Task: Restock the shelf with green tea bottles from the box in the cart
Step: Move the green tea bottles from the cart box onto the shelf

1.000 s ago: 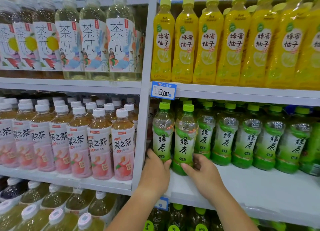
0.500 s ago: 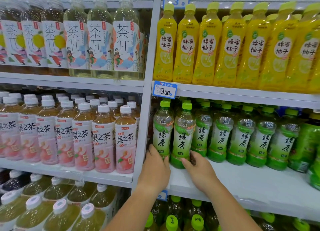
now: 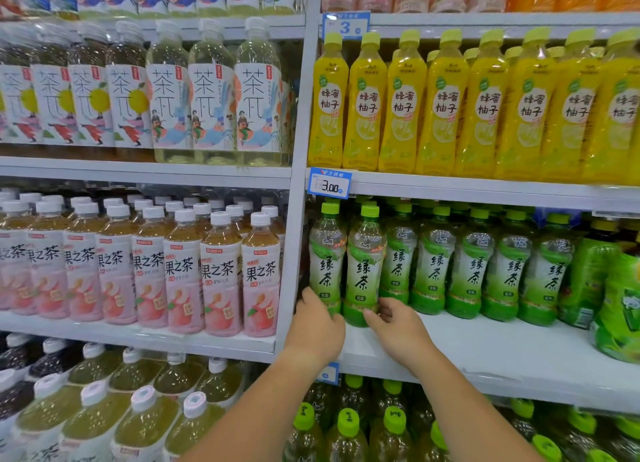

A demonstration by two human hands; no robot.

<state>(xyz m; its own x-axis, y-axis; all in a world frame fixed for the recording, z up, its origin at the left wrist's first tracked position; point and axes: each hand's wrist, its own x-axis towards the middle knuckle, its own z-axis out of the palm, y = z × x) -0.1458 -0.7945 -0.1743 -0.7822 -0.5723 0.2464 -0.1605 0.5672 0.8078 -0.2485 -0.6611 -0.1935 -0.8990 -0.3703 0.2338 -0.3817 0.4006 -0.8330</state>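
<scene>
Below the blue price tag, left hand and right hand, fingers curled, clasp two green-capped plastic tea bottles (likely straightening the row).

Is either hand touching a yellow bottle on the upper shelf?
No: left hand and right hand both hold green tea bottles by their bases, one shelf lower.

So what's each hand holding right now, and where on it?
The left hand grips the leftmost green tea bottle round its base; right hand grips the second green tea bottle at its base. Both bottles stand on the shelf.
</scene>
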